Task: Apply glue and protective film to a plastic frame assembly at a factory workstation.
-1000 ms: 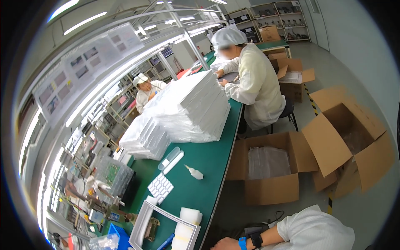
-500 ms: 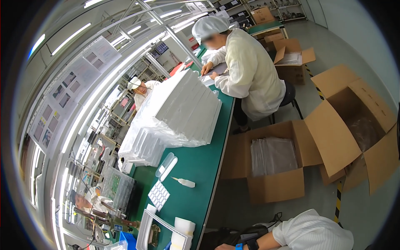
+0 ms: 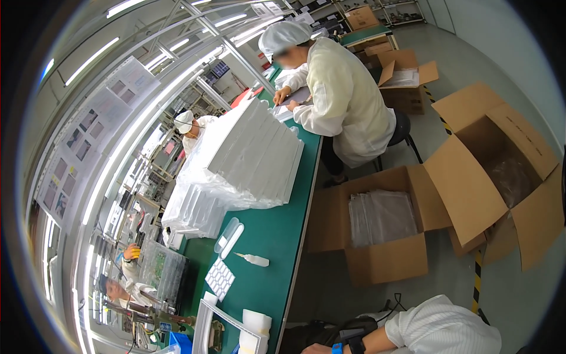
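At the bottom edge my right hand shows only in part, past a blue wristband and a dark band; its fingers are cut off. My right forearm comes in from a white sleeve. Beyond the hand, on the green table, are a white frame-like part and a white roll. Further up lie a sheet of white rounded pieces, a small white bottle with a thin tip and a long clear-and-white case. My left hand is out of view.
A tall stack of white plastic-wrapped panels fills the table's middle. A co-worker in a white cap sits beyond it, handling a flat grey piece. Open cartons stand on the floor at right. A metal hand press stands at lower left.
The view has shifted slightly, moving most things a little left. At the left, a person's raised hand in a yellow-orange glove has come into sight. My right arm has barely moved.
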A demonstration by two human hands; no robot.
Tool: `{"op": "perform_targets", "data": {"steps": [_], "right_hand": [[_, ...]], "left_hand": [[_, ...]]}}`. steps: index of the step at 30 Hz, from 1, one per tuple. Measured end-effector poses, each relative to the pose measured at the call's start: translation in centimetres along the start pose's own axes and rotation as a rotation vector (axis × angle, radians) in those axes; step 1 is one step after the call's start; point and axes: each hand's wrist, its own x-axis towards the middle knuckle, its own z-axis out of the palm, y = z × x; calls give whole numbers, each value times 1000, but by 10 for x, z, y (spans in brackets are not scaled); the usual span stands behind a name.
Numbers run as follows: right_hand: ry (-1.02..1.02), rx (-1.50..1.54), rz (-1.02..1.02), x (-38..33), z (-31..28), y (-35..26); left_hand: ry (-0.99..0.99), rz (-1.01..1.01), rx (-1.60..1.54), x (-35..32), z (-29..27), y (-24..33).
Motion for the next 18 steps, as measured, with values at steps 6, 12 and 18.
{"op": "perform_targets", "data": {"steps": [6,12,18], "right_hand": [[24,-13,-3,-1,3,-1],[29,-33,-5,-1,6,-1],[34,-30,-2,-1,5,-2]], "left_hand": [[28,-232,-1,-37,28,3],[53,-452,-1,-80,60,15],[70,-668,4,-134,102,45]]}}
